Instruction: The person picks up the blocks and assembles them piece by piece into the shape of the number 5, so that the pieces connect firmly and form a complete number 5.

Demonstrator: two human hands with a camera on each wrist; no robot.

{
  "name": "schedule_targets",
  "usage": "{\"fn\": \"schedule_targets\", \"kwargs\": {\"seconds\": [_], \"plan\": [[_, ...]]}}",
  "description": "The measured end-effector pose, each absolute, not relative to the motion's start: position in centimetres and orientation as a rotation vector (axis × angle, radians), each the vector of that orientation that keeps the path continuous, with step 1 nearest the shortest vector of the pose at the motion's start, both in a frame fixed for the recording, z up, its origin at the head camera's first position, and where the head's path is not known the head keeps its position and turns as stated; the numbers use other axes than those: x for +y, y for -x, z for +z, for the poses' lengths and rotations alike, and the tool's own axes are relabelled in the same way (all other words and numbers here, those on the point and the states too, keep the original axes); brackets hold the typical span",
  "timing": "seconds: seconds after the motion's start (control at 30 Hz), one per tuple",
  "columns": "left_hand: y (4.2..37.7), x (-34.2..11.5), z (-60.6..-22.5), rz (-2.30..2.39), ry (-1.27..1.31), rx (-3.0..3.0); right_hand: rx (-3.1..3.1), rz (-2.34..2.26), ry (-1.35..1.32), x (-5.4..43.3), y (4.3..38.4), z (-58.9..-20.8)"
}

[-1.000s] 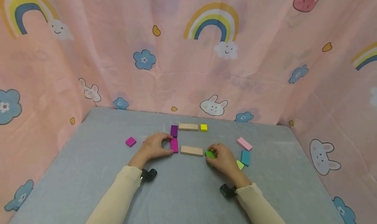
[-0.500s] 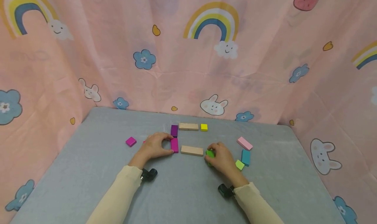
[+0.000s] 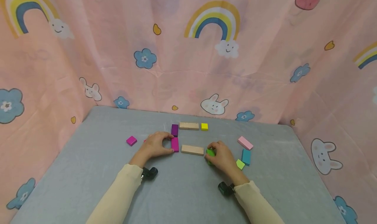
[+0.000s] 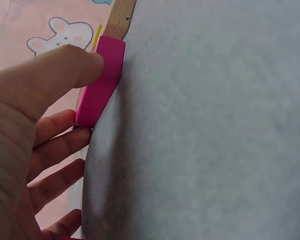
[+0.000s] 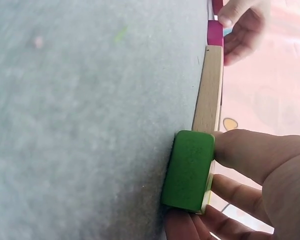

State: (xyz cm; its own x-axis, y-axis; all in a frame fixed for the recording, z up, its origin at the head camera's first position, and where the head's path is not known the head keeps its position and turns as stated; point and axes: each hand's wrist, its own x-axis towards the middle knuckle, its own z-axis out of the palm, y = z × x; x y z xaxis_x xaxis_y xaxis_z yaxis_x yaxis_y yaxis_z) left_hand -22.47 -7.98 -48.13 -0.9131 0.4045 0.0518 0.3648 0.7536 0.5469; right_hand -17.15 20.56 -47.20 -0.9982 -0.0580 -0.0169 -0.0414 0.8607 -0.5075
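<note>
In the head view my left hand [image 3: 154, 145] pinches a magenta block [image 3: 175, 145] lying on the grey table, thumb at its near end and fingertips at its far end. A purple block [image 3: 174, 130] lies end to end behind it. Just right of the magenta block is a plain wooden block [image 3: 192, 149]. At that block's right end, my right hand [image 3: 222, 157] holds a green block [image 3: 210, 153] between thumb and fingers. The right wrist view shows the green block [image 5: 189, 171] close up, its end face toward the camera.
A second wooden block [image 3: 189, 126] and a yellow block [image 3: 204, 127] lie farther back. To the right are a pink block [image 3: 245, 143], a blue block [image 3: 246, 157] and a lime block [image 3: 240, 164]. A magenta square block [image 3: 131, 140] lies left. A patterned curtain [image 3: 170, 86] stands behind the table.
The green block has turned slightly in my right hand. That wrist has shifted a little left, uncovering more of the lime block. My left hand stays on the magenta block.
</note>
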Motion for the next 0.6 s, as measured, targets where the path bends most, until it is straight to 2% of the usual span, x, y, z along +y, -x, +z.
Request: {"fn": "schedule_targets", "kwargs": {"seconds": [0.6], "plan": [[22.4,-7.9,-48.0,0.868,-0.630,2.876,3.019,-0.747,0.212,21.6,16.1,-46.5]]}}
